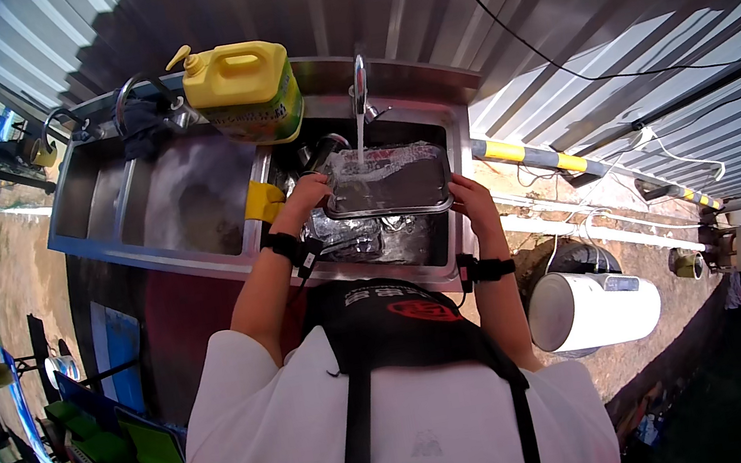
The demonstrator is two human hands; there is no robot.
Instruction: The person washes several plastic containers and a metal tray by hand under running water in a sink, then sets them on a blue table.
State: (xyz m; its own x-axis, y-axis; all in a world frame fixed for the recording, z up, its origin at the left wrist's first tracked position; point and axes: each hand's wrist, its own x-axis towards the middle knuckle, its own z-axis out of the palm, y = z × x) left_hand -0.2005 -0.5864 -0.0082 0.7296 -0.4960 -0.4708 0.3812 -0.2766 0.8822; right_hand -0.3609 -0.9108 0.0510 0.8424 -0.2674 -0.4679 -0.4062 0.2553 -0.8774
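Note:
A rectangular metal tray (387, 189) is held under a chrome faucet (359, 84), and running water lands near its far edge. My left hand (312, 192) grips the tray's left side, while my right hand (470, 195) grips its right side near the lower corner. Below the tray, the right basin (441, 238) of a stainless steel sink holds shiny metal items, too unclear to name exactly. A dark cylindrical object (327, 152) leans at the basin's far left, just beyond my left hand.
A yellow pump jug (245, 80) stands behind the sink, left of the faucet. A yellow cloth (263, 201) hangs over the basin divider. A dark cloth (143, 128) lies by another faucet. Corrugated metal wall rises behind; a white cylindrical tank (597, 308) lies at right.

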